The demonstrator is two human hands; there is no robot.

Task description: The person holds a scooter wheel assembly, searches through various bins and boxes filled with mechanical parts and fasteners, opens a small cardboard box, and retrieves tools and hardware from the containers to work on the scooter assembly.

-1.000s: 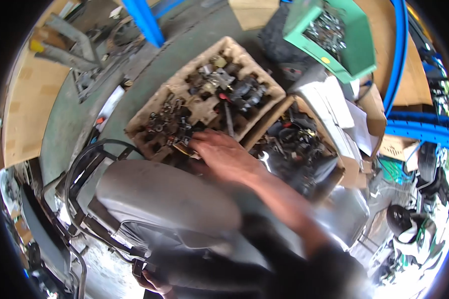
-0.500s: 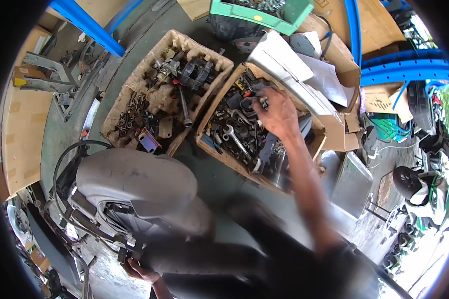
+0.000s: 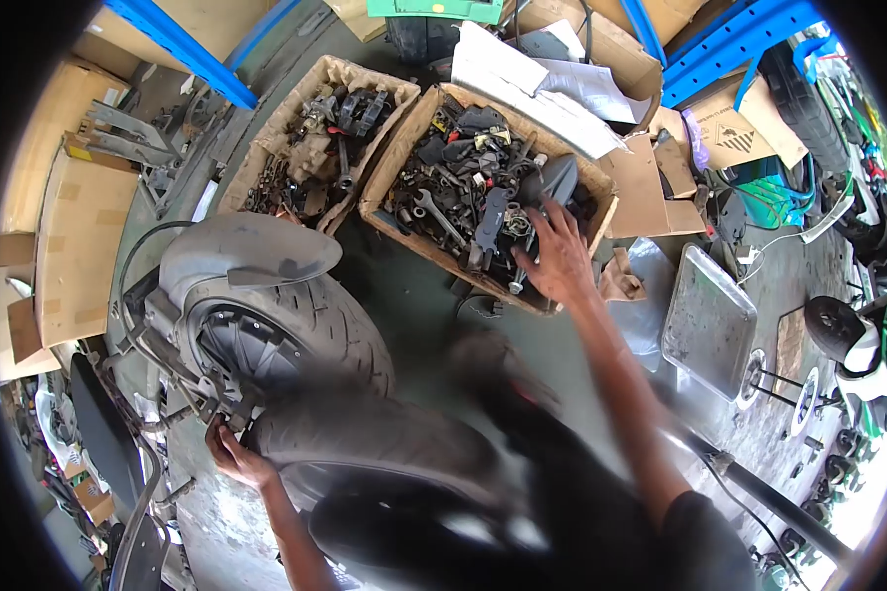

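My left hand (image 3: pixel 238 458) is at lower left, fingers curled against a dark metal part (image 3: pixel 229 406) beside the hub of a scooter wheel (image 3: pixel 315 330). The tire is dusty, and a grey fender (image 3: pixel 256 248) covers its top. My right hand (image 3: pixel 562 258) reaches over the near right side of a worn box (image 3: pixel 394 229) of loose metal parts. Its fingers are spread and point down among the parts, with nothing visibly gripped. Left of that hand lie a dark flat lever-like piece (image 3: pixel 491 222) and an open-ended wrench (image 3: pixel 439 217).
Another worn tray (image 3: pixel 241 182) of parts stands left of the box. Cardboard boxes (image 3: pixel 650 187), papers (image 3: pixel 591 91) and blue shelf posts (image 3: pixel 182 49) are behind. A metal tray (image 3: pixel 710 320) is at right. A second, blurred tire (image 3: pixel 375 443) is close in front.
My right hand has moved from deep in the middle of the parts box to its near right side, fingers now spread. The view has shifted; my left hand stays by the wheel hub.
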